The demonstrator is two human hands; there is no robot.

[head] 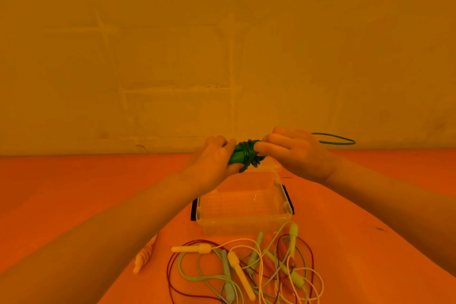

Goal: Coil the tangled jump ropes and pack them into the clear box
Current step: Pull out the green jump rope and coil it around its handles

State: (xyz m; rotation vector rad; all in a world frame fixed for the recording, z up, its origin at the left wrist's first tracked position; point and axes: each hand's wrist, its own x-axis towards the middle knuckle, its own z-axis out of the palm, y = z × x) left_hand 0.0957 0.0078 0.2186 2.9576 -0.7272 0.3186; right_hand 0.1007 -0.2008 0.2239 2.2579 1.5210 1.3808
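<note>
Lying nearest on the counter (74, 192) is a tangled heap of jump ropes (246, 266), with yellow, pale green and dark red cords crossing over several handles. Just left of the heap rests a wound bundle (144, 255) beside the left forearm. Beyond the heap stands the clear box (244, 205), open, with dark latches on its sides; no writing can be read on it. Above the box, the left hand (212, 163) holds a green rope bundle (244, 155) in a closed grip, and the right hand (293, 153) pinches the green cord at the bundle, a loose loop (335, 139) trailing right. Behind them rises a plain wall (222, 44).
</note>
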